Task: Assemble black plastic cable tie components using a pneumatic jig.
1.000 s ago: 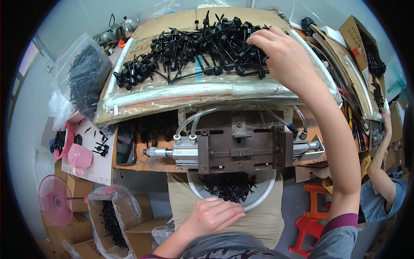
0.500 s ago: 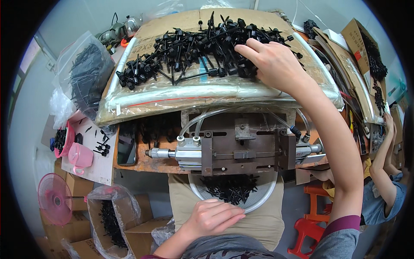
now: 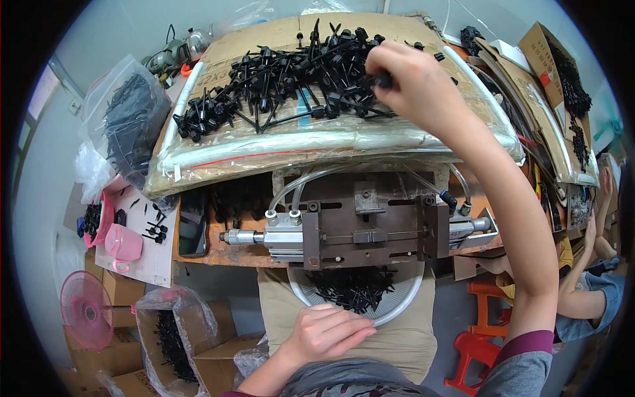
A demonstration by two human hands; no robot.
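My right hand (image 3: pixel 420 86) is over the right side of a heap of black plastic parts (image 3: pixel 271 76), long thin stems with knobby heads. Its fingers are closed on a black plastic part (image 3: pixel 382 81), whose dark end shows by the thumb. My left hand (image 3: pixel 331 332) is closed at the near rim of a white mesh basket (image 3: pixel 405 311) in my lap, fingers together. Small black pieces (image 3: pixel 354 291) lie in the basket. Between my hands stands a metal clamping fixture (image 3: pixel 370 237) with a pneumatic cylinder at each side.
The heap lies on a plastic-covered cardboard tray (image 3: pixel 264 157). At left are a phone (image 3: pixel 193 228), a pink cup (image 3: pixel 124 243), a bag of black parts (image 3: pixel 135 119) and a pink fan (image 3: pixel 86 309). Red stools (image 3: pixel 473 357) and a co-worker's arm (image 3: pixel 582 255) are at right.
My right hand has lifted slightly and turned, and a black plastic part now shows in its fingers. My left hand stays at the basket rim. The co-worker's arms have shifted.
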